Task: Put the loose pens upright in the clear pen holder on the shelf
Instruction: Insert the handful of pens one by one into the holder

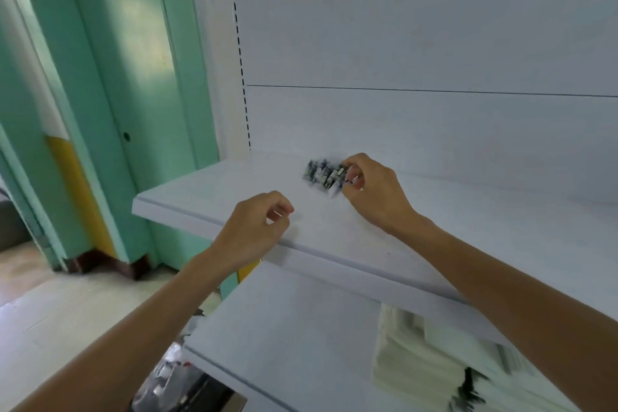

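A blurred cluster of dark and white pens (323, 174) lies low over the white shelf (207, 197), near its back panel. My right hand (374, 192) grips the right end of that cluster with curled fingers and thumb. My left hand (259, 232) hovers over the shelf's front edge, left of and nearer than the pens. Its fingers are loosely curled and nothing is in them. I cannot make out the clear pen holder in this blurred frame.
A lower white shelf (294, 338) carries a pale stack of packaged goods (414, 358) on the right. Dark shiny items (177, 381) sit below at the bottom left. A green door frame (110, 110) stands left of the slotted shelf upright (239, 53).
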A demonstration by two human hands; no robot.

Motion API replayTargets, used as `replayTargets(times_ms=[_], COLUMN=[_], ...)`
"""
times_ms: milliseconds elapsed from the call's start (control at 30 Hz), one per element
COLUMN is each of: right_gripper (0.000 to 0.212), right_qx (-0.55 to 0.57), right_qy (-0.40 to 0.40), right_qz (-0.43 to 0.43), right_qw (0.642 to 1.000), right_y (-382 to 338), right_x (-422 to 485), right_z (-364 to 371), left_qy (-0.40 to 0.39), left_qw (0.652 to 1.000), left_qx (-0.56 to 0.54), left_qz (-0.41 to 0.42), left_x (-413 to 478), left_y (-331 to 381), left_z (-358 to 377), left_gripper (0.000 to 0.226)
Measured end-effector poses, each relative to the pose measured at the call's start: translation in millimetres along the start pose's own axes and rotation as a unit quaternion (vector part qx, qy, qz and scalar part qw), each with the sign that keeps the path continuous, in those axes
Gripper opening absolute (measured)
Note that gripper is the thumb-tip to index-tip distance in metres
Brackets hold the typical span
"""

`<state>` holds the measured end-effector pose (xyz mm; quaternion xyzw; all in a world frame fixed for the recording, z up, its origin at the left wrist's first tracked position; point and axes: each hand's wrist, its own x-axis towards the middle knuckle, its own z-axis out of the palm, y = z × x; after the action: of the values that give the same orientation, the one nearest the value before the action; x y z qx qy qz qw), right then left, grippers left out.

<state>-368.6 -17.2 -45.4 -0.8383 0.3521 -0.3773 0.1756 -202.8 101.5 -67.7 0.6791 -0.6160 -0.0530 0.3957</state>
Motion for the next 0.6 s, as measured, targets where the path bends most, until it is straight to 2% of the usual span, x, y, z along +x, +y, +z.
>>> replayTargets(times_ms=[167, 333, 500, 600], right_gripper=[0.031, 0.027, 0.025, 0.027], right_qx=[-0.027, -0.016, -0.006, -0.029], right_qy=[-0.02, -0.015, -0.02, -0.036], right_qz=[0.023, 0.033, 0.015, 0.015], right_qw=[0.999, 0.999, 1.0, 0.999], right_y=[7.7, 10.9, 10.4, 12.8], right_x=[30.4, 77.2, 108.7, 121.3], right_z=[1.0, 0.5, 17.2, 28.8], left_qy=[-0.007, -0.017, -0.065, -0.079], left_qw=[0.999, 1.0, 0.99, 0.986], left_qx=[-0.028, -0.008, 0.119, 0.136], left_qz=[-0.024, -0.006, 0.05, 0.061], left_x=[42.6, 93.7, 131.2, 155.5], left_y=[-20.0, -37.9, -57.3, -65.7], left_z=[9.7, 17.2, 38.7, 42.9], left_gripper=[0.016, 0.016, 0.021, 0.023])
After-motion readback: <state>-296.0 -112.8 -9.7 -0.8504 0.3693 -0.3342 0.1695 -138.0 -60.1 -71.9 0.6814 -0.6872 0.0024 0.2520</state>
